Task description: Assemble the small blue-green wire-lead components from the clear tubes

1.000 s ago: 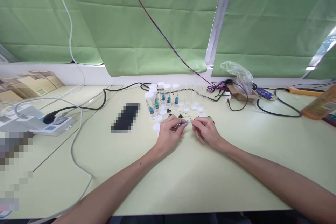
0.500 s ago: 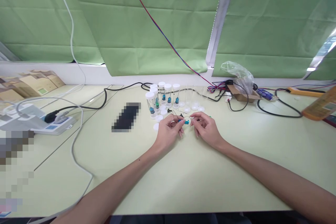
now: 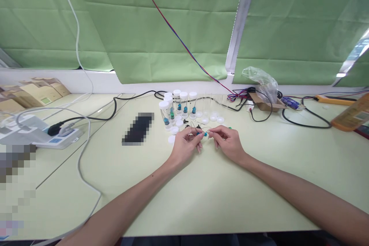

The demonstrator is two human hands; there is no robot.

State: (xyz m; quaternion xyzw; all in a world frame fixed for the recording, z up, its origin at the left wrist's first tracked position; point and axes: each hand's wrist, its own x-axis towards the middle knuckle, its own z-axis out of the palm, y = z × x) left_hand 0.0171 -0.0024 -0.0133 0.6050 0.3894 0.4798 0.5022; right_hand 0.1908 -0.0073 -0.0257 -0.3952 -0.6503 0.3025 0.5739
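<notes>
My left hand (image 3: pixel 186 144) is closed in a pinch on a small blue part (image 3: pixel 205 134) with thin wire leads rising from it. Facing it, my right hand (image 3: pixel 227 140) pinches a tiny pale or thin piece against the blue part's right end; its kind is too small to make out. Small black pieces (image 3: pixel 198 127) lie just beyond my fingers. Clear tubes with white caps (image 3: pixel 183 95), holding blue or green parts with wire leads, stand behind my left hand. Beside my right hand a bit of green (image 3: pixel 230 128) shows, mostly hidden.
Loose white caps (image 3: pixel 174 130) and clear empty tubes (image 3: pixel 217 103) stand around the hands. A dark pixelated slab (image 3: pixel 138 128) lies left. A white power strip (image 3: pixel 62 138) with cables sits far left. An open cardboard box (image 3: pixel 268 103) with a plastic bag and an orange bottle (image 3: pixel 353 113) are right.
My right hand has shifted very slightly down and right, its fingertips now closer to the blue part. My left hand keeps its pinch almost unmoved. The whole view has shifted slightly.
</notes>
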